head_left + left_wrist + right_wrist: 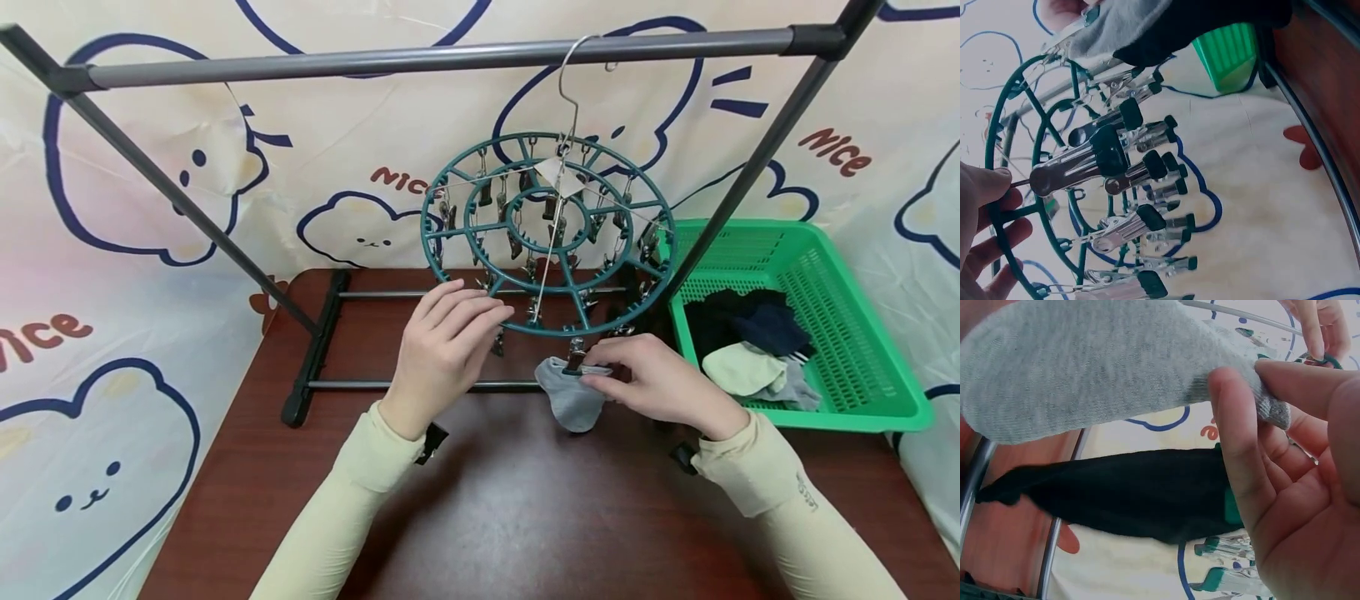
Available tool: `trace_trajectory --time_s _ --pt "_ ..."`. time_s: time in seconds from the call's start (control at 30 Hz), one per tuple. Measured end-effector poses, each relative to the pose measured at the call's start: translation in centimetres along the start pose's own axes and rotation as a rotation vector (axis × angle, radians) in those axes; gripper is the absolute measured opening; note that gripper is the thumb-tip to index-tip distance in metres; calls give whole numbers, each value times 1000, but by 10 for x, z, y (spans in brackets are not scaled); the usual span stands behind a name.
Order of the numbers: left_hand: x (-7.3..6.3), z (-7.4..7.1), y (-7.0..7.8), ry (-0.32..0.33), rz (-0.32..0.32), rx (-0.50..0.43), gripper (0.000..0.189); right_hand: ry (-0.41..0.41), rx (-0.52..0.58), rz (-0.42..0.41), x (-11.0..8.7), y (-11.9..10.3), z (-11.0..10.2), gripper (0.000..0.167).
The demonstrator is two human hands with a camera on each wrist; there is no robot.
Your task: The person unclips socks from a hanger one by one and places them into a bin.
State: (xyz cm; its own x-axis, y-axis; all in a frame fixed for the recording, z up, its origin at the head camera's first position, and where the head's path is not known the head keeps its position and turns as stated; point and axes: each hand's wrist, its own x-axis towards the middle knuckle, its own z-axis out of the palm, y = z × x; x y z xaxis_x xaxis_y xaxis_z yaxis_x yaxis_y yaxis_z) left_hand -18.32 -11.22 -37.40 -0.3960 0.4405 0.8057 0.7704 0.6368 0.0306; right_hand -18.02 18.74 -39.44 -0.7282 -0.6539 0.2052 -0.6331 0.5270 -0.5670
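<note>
A round teal clip hanger with rings of metal clips hangs by its hook from a grey rack bar. At its near left edge, my left hand pinches the outer rim between thumb and fingers, as the left wrist view shows. A light grey sock hangs below the front rim, beside a clip. My right hand pinches the cuff of this sock between thumb and forefinger. In the right wrist view, a black sock hangs from the hanger close to the grey one. Several other clips dangle without cloth.
A green plastic basket stands at the right, holding black, navy, pale yellow and grey cloth pieces. The rack's bar spans above, with slanted legs and low rods on the brown table. A cartoon-printed sheet hangs behind.
</note>
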Motion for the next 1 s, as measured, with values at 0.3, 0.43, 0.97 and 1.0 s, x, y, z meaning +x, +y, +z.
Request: trace_trajectory --time_s 0.3,0.43,0.97,1.0 --pt "-3 -1 -8 21 -46 -128 27 -4 12 14 0 -9 4 13" --pt "-2 -2 -10 16 -62 -205 24 0 12 12 -1 -14 5 12" --pt "-2 6 -25 -41 -2 -294 29 68 1 -137 0 -23 20 9" --pt "-3 7 -23 -46 8 -280 30 69 0 -138 1 -22 20 8"
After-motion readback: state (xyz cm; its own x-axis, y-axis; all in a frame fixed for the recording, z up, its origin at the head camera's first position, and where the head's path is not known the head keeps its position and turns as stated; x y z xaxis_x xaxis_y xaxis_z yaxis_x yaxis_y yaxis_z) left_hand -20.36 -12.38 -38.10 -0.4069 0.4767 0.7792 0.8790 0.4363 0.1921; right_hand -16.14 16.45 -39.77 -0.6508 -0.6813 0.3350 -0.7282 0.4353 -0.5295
